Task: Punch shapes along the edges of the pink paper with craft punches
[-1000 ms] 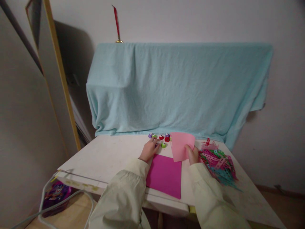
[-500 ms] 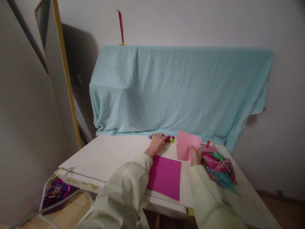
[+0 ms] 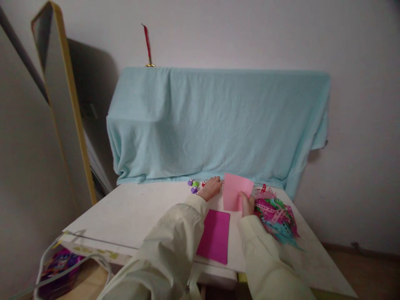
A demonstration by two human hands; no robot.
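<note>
My right hand (image 3: pixel 248 205) grips a light pink sheet of paper (image 3: pixel 233 193) at its lower right, thumb on the near face. The sheet stands tilted up, and its left edge looks ragged. Fingers stretched, my left hand (image 3: pixel 211 188) lies over a group of small toy-like pieces with eyes, its fingertips close to the sheet's left edge. Purple pieces (image 3: pixel 190 182), a green piece (image 3: pixel 196 183) and a red piece (image 3: pixel 203 183) show beside it; others may be hidden beneath. A magenta rectangular sheet (image 3: pixel 215 237) lies flat nearer to me, partly behind my left sleeve.
A heap of punched strips (image 3: pixel 276 218) in pink, teal and green lies right of my right hand. Behind the white table (image 3: pixel 125 212) hangs a light blue cloth (image 3: pixel 218 125). A framed mirror (image 3: pixel 62 104) leans at left, with a cable (image 3: pixel 43 266) below.
My left hand has slid right across the small pieces, uncovering some on its left and coming nearer the pink sheet. The right hand keeps its hold. The view has shifted slightly.
</note>
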